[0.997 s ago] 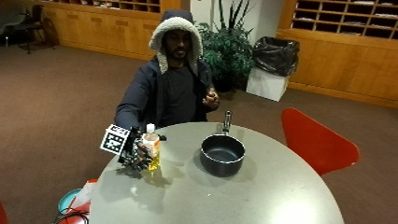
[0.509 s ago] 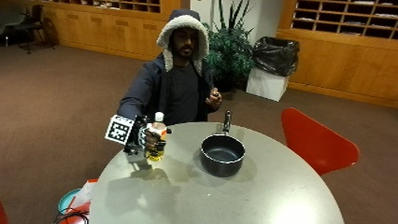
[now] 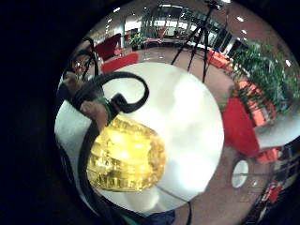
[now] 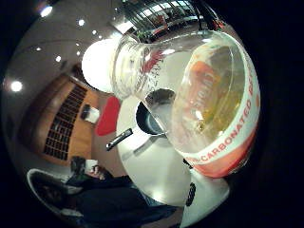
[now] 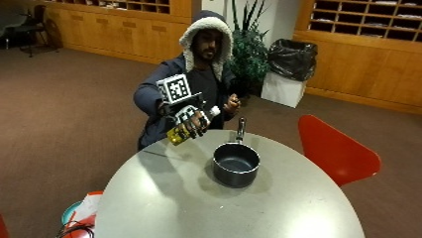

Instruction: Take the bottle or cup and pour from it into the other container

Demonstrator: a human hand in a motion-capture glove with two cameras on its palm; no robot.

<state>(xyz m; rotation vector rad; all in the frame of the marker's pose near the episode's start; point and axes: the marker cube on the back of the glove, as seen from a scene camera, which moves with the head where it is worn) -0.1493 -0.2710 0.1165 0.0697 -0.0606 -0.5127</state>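
bottle (image 4: 209,99) label: white band at lower right of thumb-side view reads "CARBONATED"; orange panel lettering above it illegible. Nothing else readable.

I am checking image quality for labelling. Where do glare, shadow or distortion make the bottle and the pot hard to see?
Outside view: even indoor light; the pot casts a soft shadow on the table; the bottle is partly hidden by the right hand. Thumb side palm view: strong bending, the pot seen through clear plastic. Little finger side palm view: the yellow liquid glows and the tabletop is washed out by glare.
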